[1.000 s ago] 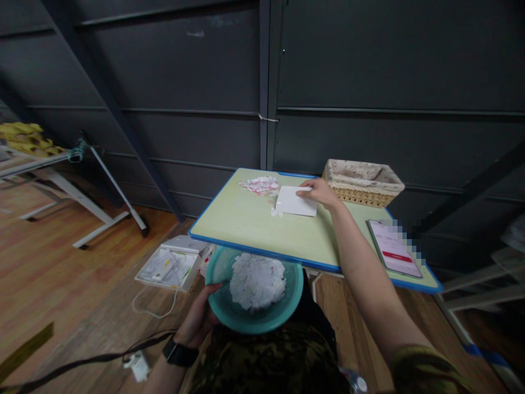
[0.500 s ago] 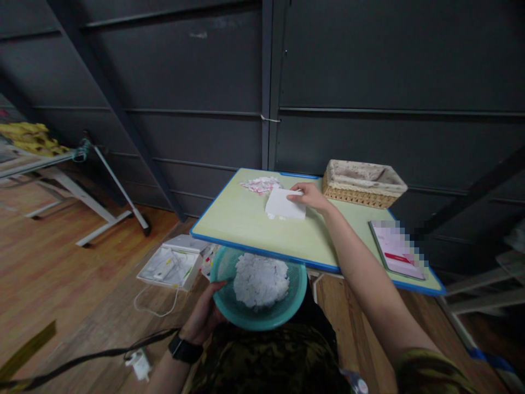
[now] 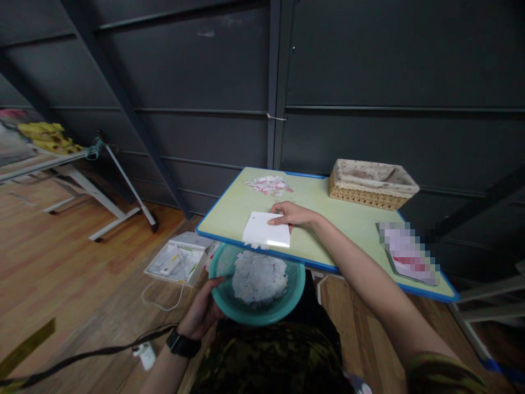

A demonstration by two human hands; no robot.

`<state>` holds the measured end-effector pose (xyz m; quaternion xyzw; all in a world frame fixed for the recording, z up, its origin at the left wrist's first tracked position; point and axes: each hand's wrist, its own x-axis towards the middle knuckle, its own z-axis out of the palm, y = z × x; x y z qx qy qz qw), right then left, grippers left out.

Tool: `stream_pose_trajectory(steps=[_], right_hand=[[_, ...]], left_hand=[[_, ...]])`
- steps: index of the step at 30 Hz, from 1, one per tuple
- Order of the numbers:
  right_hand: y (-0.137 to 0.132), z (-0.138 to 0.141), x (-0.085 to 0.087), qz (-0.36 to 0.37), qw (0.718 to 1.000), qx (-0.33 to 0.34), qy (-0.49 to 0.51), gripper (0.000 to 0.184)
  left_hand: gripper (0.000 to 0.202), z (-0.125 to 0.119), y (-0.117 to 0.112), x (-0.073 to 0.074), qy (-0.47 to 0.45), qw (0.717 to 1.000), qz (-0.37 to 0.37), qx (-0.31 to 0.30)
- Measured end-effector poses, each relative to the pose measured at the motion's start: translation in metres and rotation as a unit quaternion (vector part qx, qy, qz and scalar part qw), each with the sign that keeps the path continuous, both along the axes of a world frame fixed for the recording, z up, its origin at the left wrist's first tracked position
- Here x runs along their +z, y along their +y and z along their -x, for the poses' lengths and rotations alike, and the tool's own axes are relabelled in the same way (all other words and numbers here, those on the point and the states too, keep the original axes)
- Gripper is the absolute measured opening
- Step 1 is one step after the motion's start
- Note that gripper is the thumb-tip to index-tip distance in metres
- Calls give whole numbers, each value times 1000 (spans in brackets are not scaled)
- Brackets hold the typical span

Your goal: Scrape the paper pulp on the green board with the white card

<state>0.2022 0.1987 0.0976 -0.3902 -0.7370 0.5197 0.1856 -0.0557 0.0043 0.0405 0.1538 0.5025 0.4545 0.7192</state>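
My right hand grips a white flat scraper, tilted at the near edge of the pale green table. Small white paper scraps show along the scraper's lower edge. Just below the table edge, my left hand holds the rim of a teal plastic basket, thumb over the rim and fingers underneath. A heap of white paper scraps lies inside the basket. Farther back on the table is a pile of white and pink paper scraps.
A lined wicker basket stands at the table's back right, with a tablet near the right edge. On the floor at left are an open white box and a white plug. A grey metal wall rises behind.
My right hand has drawn the scraper from mid-table toward the near edge, above the teal basket, along with some scraps. My left hand stays on the basket rim. The view has shifted slightly.
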Motion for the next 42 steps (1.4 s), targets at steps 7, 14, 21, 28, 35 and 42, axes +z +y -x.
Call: stream_pose_trajectory(steps=[7,14,21,28,35,42], right_hand=[[-10,15,0,12,998,23,59,42],[32,-34,2,-255,891,-362,102,47],[43,-79,3,-380,753,-532,-76,44],[34,-64,0,-390,778,-442,-219,42],[28,-46,-1,-413,799,-356,-255,40],[26,-43,-1,-413,784,-351,-303,41]], left_hand=[[19,3,0,0,0,1000,1,-4],[20,3,0,3,11,1000,13,-2],[33,4,2,5,7,1000,18,16],[42,1,0,12,28,999,16,25],[39,1,-1,11,39,999,14,22],[35,1,-2,11,24,999,24,8]])
